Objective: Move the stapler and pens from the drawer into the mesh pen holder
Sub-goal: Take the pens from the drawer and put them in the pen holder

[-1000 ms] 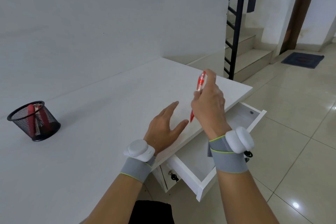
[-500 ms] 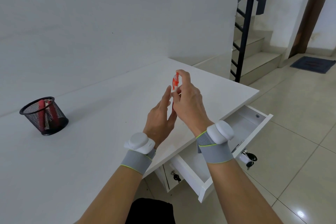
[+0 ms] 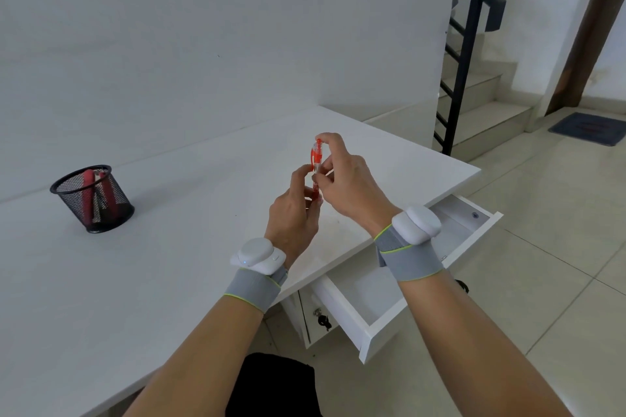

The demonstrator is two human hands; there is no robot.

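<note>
A red pen (image 3: 316,159) stands upright above the white desk (image 3: 176,247), held between both hands. My right hand (image 3: 345,183) pinches its upper part, with one finger on the top end. My left hand (image 3: 294,213) grips its lower part, which the fingers mostly hide. The black mesh pen holder (image 3: 93,198) stands at the far left of the desk with red items inside, one looking like a stapler. The white drawer (image 3: 382,311) under the desk's right edge is pulled out, and its visible inside shows nothing.
A second drawer front with a key (image 3: 323,320) sits below the open drawer. A black stair railing (image 3: 464,54) and steps rise behind the desk's right corner. Tiled floor (image 3: 542,247) spreads to the right, with a dark mat (image 3: 589,127) near a brown door frame.
My left hand rose from the desk and closed on the pen's lower part. My right hand carried the pen leftward over the desk. The view shifted left.
</note>
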